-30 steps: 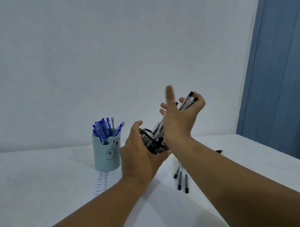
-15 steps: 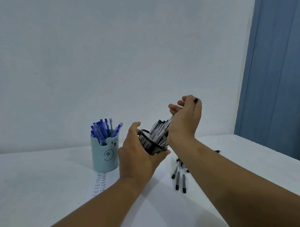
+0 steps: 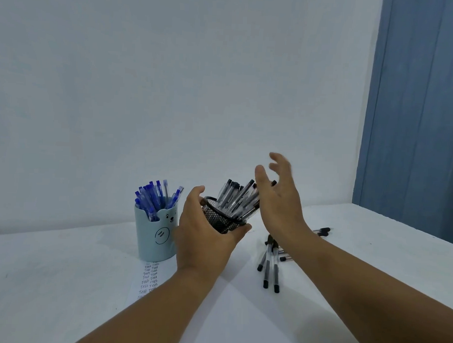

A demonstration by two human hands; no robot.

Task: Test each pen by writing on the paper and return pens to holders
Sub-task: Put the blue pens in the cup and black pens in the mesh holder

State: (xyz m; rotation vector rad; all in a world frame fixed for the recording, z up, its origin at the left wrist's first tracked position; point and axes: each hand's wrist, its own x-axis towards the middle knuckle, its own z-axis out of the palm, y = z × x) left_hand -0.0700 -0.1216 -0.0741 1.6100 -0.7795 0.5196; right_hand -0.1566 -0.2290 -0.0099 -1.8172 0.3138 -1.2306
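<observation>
My left hand (image 3: pixel 205 237) grips a black mesh pen holder (image 3: pixel 220 218), lifted off the table and tilted to the right. Several black-capped clear pens (image 3: pixel 238 197) lean out of its mouth. My right hand (image 3: pixel 278 196) is spread beside those pens, fingers straight and holding nothing, its palm close to their tips. Several more black pens (image 3: pixel 269 265) lie loose on the table under my right forearm. A strip of paper (image 3: pixel 149 279) with rows of "Test" written on it lies in front of the blue holder, partly hidden by my left forearm.
A pale blue bear-faced holder (image 3: pixel 155 235) full of blue pens (image 3: pixel 155 197) stands on the white table (image 3: pixel 49 280) left of my left hand. A white wall is behind, and a blue panel (image 3: pixel 417 114) stands at the right.
My right hand held a bunch of black pens above the mesh holder, lowered them into it and let go. It is now spread wide beside the pens. My left hand kept its hold.
</observation>
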